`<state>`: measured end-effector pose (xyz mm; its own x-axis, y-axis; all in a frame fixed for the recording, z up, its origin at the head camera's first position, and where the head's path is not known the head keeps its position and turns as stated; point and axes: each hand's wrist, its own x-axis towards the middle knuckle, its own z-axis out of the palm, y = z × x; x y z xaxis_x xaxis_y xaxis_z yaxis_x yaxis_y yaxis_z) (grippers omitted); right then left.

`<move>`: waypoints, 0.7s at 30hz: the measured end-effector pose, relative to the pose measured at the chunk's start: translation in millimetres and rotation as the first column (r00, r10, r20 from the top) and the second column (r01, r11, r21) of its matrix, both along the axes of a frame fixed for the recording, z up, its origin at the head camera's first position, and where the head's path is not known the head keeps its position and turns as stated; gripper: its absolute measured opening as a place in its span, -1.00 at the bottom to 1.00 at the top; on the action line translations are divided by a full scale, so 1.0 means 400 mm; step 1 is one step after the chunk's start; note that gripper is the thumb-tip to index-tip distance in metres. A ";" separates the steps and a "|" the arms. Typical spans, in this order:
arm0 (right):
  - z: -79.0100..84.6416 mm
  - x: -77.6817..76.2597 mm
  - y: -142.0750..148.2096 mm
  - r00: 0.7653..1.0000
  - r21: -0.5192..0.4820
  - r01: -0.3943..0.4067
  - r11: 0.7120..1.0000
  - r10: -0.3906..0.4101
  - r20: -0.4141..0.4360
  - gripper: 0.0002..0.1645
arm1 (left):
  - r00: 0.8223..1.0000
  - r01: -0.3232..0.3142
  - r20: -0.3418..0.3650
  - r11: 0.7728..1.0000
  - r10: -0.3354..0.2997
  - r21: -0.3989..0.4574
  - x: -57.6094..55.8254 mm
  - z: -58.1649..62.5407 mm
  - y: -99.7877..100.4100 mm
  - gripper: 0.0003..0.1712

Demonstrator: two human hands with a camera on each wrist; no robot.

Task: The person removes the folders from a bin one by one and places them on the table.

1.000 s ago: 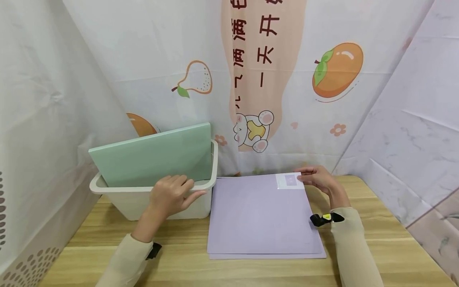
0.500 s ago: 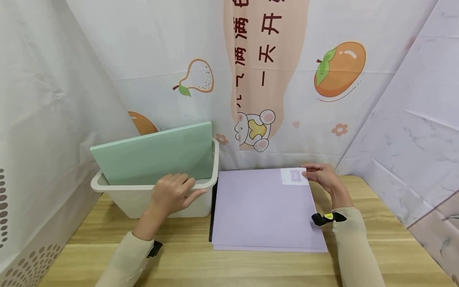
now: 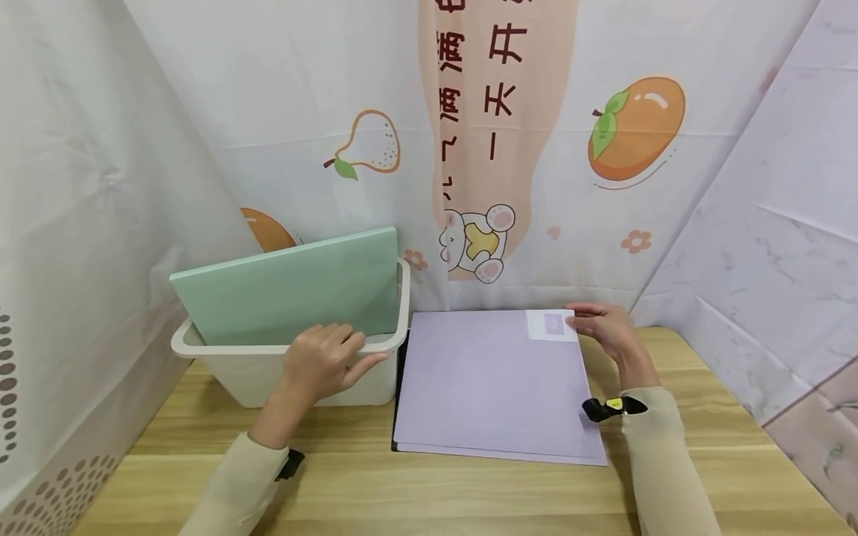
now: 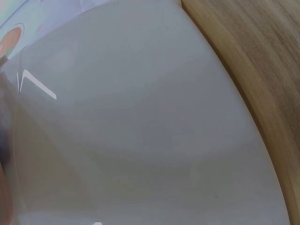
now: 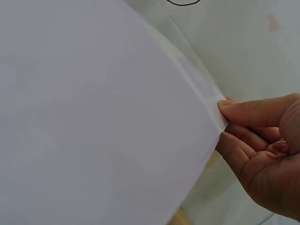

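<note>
In the head view my left hand (image 3: 323,363) grips the near rim of a white plastic bin (image 3: 237,372), fingers curled over it. The bin's pale wall (image 4: 154,117) fills most of the left wrist view. A large light green flat slab (image 3: 295,294) stands tilted inside the bin. On the right, my right hand (image 3: 606,331) pinches the far right corner of a flat purple folder (image 3: 492,387). Thumb and fingers meet at that corner in the right wrist view, beside a white label (image 3: 551,325). A second purple layer shows along the folder's near edge.
A black edge (image 3: 396,428) shows under the folder's left side, next to the bin. All stands on a wood-grain table (image 3: 375,495). A printed curtain (image 3: 302,97) hangs close behind, and a pale sheet (image 3: 757,246) hangs at the right.
The purple folder has shifted toward the back with my right hand on its corner, and the black edge at its left has come into view. My left hand stays on the bin's rim.
</note>
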<state>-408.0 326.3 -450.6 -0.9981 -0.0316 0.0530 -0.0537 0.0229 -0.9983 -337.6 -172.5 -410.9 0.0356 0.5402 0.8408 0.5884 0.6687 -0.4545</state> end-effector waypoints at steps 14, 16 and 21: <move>-0.003 -0.005 0.000 0.997 0.044 -0.065 0.997 0.063 0.050 -0.71 | 0.999 -0.023 0.030 1.000 0.023 -0.001 -0.020 -0.033 -0.009 -0.29; -0.001 -0.003 -0.002 0.996 0.047 -0.069 0.997 0.067 0.055 -0.70 | 0.999 -0.023 0.031 1.000 0.023 0.001 -0.022 -0.035 -0.010 -0.29; -0.001 -0.003 -0.004 0.996 0.046 -0.072 0.996 0.069 0.060 -0.70 | 0.999 -0.024 0.031 1.000 0.024 0.003 -0.022 -0.034 -0.011 -0.29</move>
<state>-409.1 324.9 -450.9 -0.9946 -0.1032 -0.0086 0.0015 0.0687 -0.9976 -346.5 -176.8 -424.7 -0.0033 0.5375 0.8433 0.5861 0.6843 -0.4338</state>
